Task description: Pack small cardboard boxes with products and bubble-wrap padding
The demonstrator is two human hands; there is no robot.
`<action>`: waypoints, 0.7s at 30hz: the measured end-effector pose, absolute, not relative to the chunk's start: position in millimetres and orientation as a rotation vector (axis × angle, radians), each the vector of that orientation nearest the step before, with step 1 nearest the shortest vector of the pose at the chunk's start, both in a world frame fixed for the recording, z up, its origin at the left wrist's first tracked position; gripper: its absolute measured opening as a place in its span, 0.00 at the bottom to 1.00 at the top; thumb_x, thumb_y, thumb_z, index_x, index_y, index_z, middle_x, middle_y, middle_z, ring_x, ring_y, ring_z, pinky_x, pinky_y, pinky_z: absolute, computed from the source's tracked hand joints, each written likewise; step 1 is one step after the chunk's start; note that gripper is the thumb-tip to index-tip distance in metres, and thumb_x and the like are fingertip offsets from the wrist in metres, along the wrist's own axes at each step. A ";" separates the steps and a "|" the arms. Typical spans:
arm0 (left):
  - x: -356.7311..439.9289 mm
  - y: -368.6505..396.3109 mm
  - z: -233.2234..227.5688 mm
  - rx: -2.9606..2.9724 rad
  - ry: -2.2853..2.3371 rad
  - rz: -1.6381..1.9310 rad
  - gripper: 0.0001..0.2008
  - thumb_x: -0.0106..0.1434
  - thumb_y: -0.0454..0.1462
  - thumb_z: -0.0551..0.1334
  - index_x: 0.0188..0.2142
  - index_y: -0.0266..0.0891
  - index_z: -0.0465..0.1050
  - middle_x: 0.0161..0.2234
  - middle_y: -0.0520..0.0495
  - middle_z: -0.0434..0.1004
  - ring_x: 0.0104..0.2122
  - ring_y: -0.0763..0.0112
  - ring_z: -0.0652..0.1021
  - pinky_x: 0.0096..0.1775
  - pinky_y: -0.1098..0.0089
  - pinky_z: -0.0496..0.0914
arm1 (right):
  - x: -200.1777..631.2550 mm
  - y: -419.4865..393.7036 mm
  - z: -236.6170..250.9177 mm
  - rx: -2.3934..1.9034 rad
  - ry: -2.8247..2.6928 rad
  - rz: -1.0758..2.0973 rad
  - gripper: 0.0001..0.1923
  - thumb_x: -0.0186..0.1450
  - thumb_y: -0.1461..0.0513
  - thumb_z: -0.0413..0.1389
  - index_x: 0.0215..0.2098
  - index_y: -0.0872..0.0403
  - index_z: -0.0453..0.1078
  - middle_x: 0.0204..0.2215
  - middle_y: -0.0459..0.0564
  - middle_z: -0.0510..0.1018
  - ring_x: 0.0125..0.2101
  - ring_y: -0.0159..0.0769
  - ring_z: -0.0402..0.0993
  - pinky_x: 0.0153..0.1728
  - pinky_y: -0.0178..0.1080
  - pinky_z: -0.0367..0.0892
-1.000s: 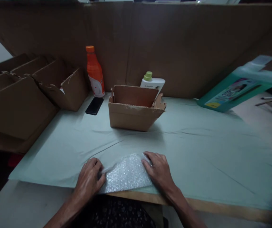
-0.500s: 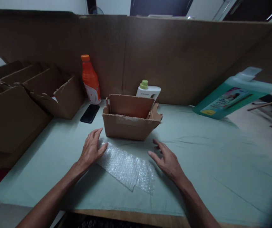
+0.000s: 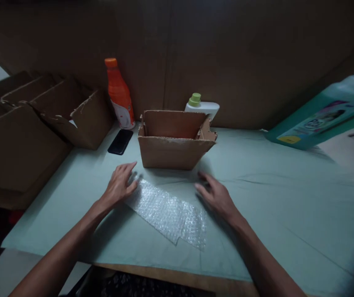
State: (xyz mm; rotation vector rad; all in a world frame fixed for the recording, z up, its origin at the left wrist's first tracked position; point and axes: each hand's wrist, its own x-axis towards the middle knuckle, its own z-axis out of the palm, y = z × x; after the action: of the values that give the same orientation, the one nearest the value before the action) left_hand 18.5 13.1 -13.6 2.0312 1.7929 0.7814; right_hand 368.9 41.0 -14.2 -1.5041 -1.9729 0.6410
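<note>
A strip of clear bubble wrap lies flat and slanted on the table, between my two hands. My left hand hovers by its upper left end, thumb and fingers apart, holding nothing; I cannot tell whether the thumb touches the wrap. My right hand is beside the other end, fingers curved and apart, with nothing in it. Just beyond both hands stands a small open cardboard box. What is inside it is mostly hidden by its front wall.
Behind the box are a white bottle with a green cap and an orange bottle. A black phone lies left of the box. Cardboard bins stand at left. A large green jug leans at right. A cardboard panel closes the back.
The camera view has tilted down and shifted slightly left, so the scene sits differently in the frame. Both hands stay open near the bubble wrap, with only slight movement.
</note>
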 end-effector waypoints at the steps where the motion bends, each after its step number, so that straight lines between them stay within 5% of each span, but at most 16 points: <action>1: 9.7 4.0 -18.9 2.074 1.801 0.717 0.28 0.59 0.39 0.63 0.60 0.40 0.67 0.57 0.37 0.71 0.58 0.49 0.69 0.58 0.48 0.66 | 375.2 22.6 -19.6 -1.457 -2.049 0.601 0.21 0.64 0.52 0.56 0.52 0.54 0.74 0.51 0.59 0.80 0.49 0.51 0.77 0.49 0.54 0.71; 4: -3.4 -14.5 -33.4 2.065 1.856 0.654 0.14 0.60 0.40 0.63 0.45 0.40 0.76 0.57 0.37 0.70 0.60 0.46 0.67 0.59 0.45 0.64 | 384.1 -25.3 -29.6 -1.351 -2.199 0.376 0.16 0.68 0.55 0.55 0.50 0.52 0.75 0.54 0.58 0.78 0.52 0.51 0.75 0.49 0.54 0.70; 7: -0.5 -19.4 -40.1 2.024 1.912 0.687 0.08 0.62 0.40 0.60 0.36 0.40 0.75 0.57 0.37 0.70 0.61 0.47 0.66 0.60 0.45 0.64 | 371.9 -47.8 -28.5 -1.267 -2.243 0.216 0.13 0.70 0.57 0.54 0.49 0.52 0.75 0.54 0.57 0.77 0.53 0.49 0.73 0.49 0.53 0.70; 16: 13.8 -24.4 -31.6 1.994 1.976 0.776 0.07 0.62 0.40 0.59 0.36 0.40 0.74 0.55 0.36 0.70 0.58 0.48 0.69 0.57 0.46 0.67 | 323.1 -37.5 -23.9 -1.240 -2.366 0.116 0.06 0.67 0.65 0.55 0.34 0.52 0.73 0.52 0.56 0.79 0.55 0.50 0.71 0.51 0.52 0.66; 21: 25.7 -18.5 -30.7 2.003 1.989 0.793 0.08 0.60 0.36 0.62 0.40 0.40 0.75 0.56 0.37 0.71 0.59 0.49 0.69 0.59 0.47 0.65 | 336.1 -33.0 -23.3 -1.308 -2.338 0.039 0.05 0.67 0.64 0.55 0.36 0.53 0.74 0.51 0.58 0.79 0.52 0.51 0.72 0.50 0.51 0.65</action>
State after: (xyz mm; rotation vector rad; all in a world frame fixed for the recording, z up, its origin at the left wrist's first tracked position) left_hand 25.7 -18.5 -30.7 2.0030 1.9889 0.7933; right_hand 336.1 -33.0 -23.3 -1.3083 -2.3378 0.0394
